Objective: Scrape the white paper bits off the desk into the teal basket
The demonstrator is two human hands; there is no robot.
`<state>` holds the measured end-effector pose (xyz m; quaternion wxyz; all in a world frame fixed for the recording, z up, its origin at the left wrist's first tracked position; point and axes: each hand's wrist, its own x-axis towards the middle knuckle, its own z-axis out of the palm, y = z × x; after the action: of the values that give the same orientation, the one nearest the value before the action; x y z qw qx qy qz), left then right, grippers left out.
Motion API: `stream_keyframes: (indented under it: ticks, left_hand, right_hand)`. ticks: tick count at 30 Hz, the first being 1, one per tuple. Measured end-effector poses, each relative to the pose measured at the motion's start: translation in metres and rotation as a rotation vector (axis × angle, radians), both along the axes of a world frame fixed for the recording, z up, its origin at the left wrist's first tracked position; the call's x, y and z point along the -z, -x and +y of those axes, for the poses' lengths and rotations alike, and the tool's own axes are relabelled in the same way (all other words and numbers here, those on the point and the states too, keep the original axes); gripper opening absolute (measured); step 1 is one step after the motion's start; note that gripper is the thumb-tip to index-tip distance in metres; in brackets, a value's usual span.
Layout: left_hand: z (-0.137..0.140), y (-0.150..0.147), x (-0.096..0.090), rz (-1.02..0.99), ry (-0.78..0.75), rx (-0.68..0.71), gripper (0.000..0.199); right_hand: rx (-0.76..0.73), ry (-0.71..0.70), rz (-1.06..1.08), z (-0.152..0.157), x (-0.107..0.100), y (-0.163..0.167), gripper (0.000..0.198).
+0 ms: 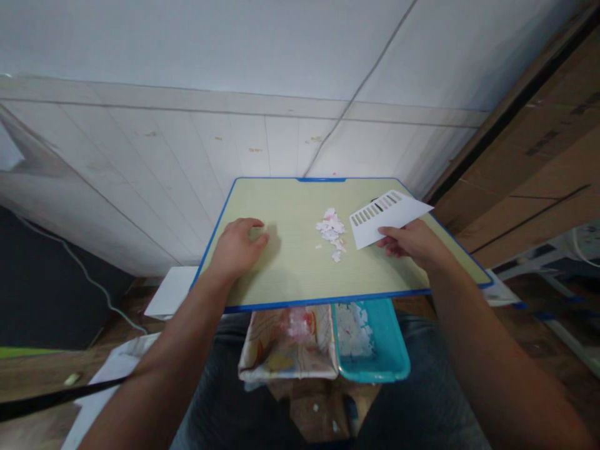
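My right hand [407, 240] pinches a white card [375, 230] by its lower edge, thumb on top, over the right side of the table. A row of several rounded slots is cut through the card near its far edge. My left hand [241, 245] hovers at or rests on the left part of the table, fingers curved and apart, holding nothing; whether it touches the surface I cannot tell. Between the hands lies a small heap of white and pinkish paper scraps [331, 226], with a few loose bits nearer me.
The pale tabletop [285, 275] has a blue rim and stands close to a white panelled wall [197, 137]. Below its near edge sit a cloth-lined container [290, 369] and a turquoise basin [398, 356] with white scraps. Cardboard boxes [539, 144] stand at the right.
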<state>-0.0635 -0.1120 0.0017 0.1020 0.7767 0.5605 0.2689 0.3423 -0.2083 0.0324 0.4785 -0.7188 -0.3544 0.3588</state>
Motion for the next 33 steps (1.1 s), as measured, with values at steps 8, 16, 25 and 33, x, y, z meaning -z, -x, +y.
stream_keyframes:
  ticks: [8, 16, 25, 33]
  left_hand:
    - [-0.008, -0.002, 0.003, -0.065, -0.057, -0.062, 0.039]
    - [-0.013, -0.003, -0.001, -0.121, -0.048, -0.068, 0.033]
    - [-0.045, -0.05, -0.036, -0.547, 0.11, 0.502, 0.045]
    - [-0.102, -0.057, -0.038, -0.23, -0.629, 0.467, 0.017]
  right_hand:
    - [-0.164, -0.068, 0.141, 0.014, -0.007, 0.078, 0.019]
    - [-0.181, -0.203, -0.214, -0.001, -0.014, 0.064, 0.047]
    - [-0.467, -0.357, -0.132, -0.038, -0.019, 0.09, 0.07]
    - [-0.021, -0.46, -0.012, -0.109, -0.016, 0.068, 0.116]
